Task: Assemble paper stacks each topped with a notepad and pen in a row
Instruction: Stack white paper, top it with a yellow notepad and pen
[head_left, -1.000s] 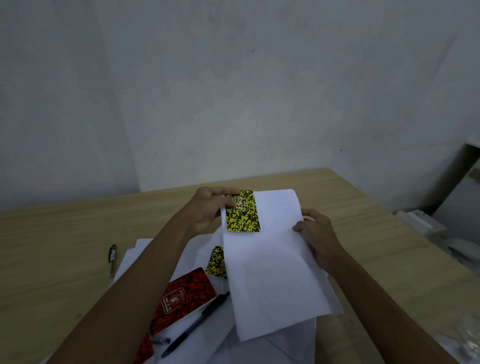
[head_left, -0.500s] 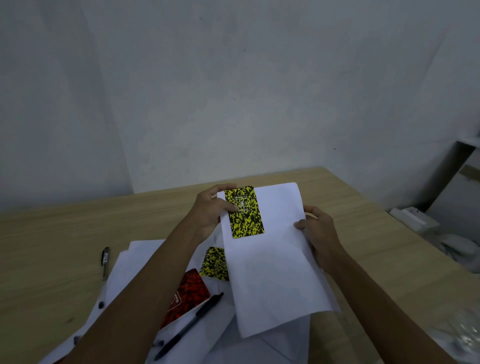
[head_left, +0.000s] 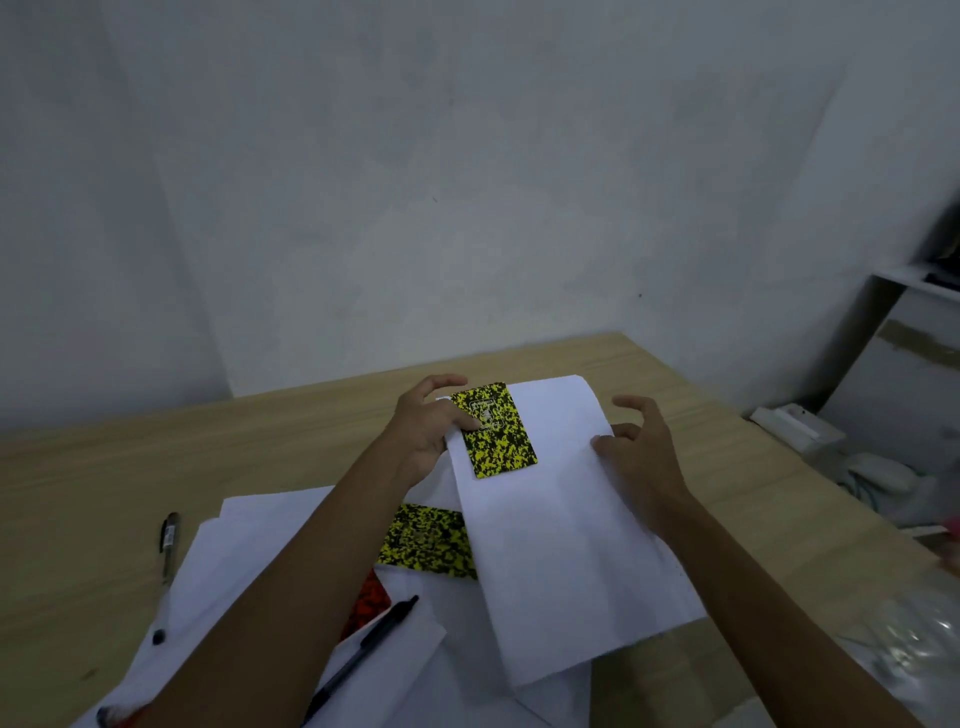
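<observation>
Forearm hides red notepad (head_left: 370, 605) (mostly) and paper stack (head_left: 571, 545) partly.

Your light wooden tabletop (head_left: 311, 436) carries loose white paper sheets (head_left: 270, 540) spread across its near middle, with a pen (head_left: 169, 540) lying directly on the wood beside them.

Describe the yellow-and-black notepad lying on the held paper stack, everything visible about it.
The yellow-and-black notepad is a small rectangle with a speckled yellow-and-black cover and a pale, unreadable label near its far end. It looks closed and lies flat on the far left corner of the white paper stack, long side along the stack's length. The left hand pins it, thumb pressed on the cover near the label. The right hand steadies the stack's right edge and does not touch it.
</observation>
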